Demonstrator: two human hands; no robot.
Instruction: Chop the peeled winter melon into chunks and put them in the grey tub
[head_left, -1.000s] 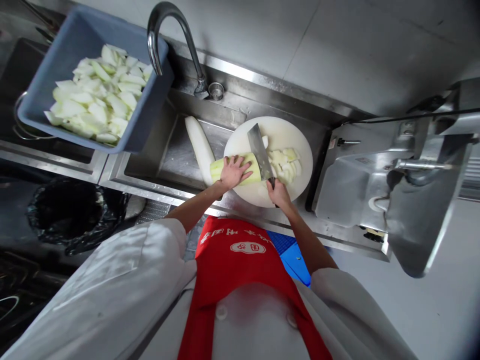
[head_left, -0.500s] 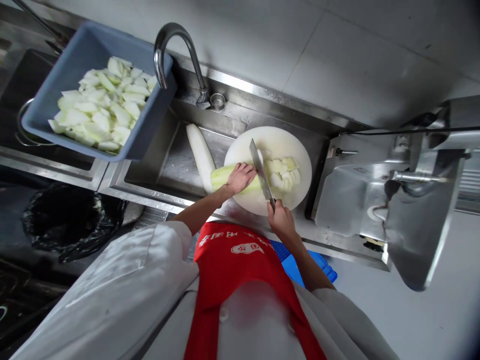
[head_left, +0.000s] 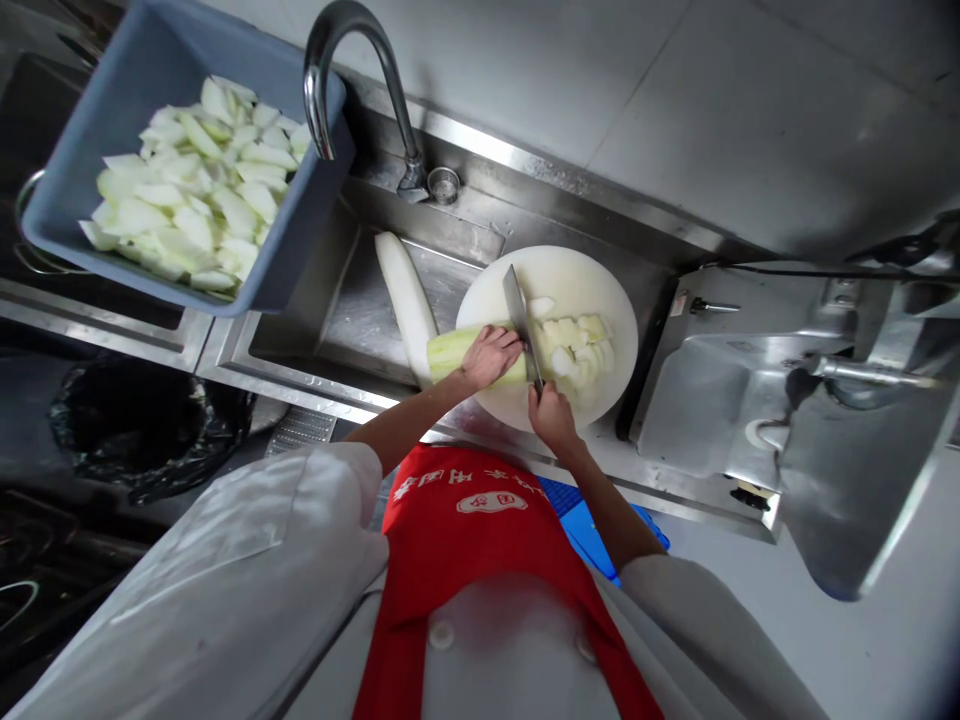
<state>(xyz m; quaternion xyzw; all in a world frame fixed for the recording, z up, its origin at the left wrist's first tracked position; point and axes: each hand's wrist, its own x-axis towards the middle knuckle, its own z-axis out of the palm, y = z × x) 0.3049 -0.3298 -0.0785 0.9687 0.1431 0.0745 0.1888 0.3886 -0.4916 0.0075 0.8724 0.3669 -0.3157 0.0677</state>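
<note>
My left hand (head_left: 493, 355) presses down on a long pale green gourd (head_left: 448, 350), fingers bent over its top close to the knife. The gourd lies partly on a round white cutting board (head_left: 555, 268), its left end reaching over the sink. In my right hand (head_left: 554, 417) is the handle of a kitchen knife (head_left: 517, 303), its broad blade across the gourd's right end. Right of the blade, cut gourd pieces (head_left: 581, 345) lie grouped on the board, with one slice (head_left: 541, 306) apart above them. The blade's lower edge is partly hidden.
A whole whitish gourd (head_left: 405, 295) leans in the steel sink (head_left: 345, 335). At upper left stands a blue-grey bin (head_left: 289, 235) of cut pieces, beside a curved faucet (head_left: 401, 100). Metal equipment (head_left: 690, 395) stands right of the board. Below left is a black-lined trash bin (head_left: 75, 455).
The view has shifted slightly. The knife has moved a little left relative to the board, and the slice right of its blade shows more fully. My left hand still holds the gourd.
</note>
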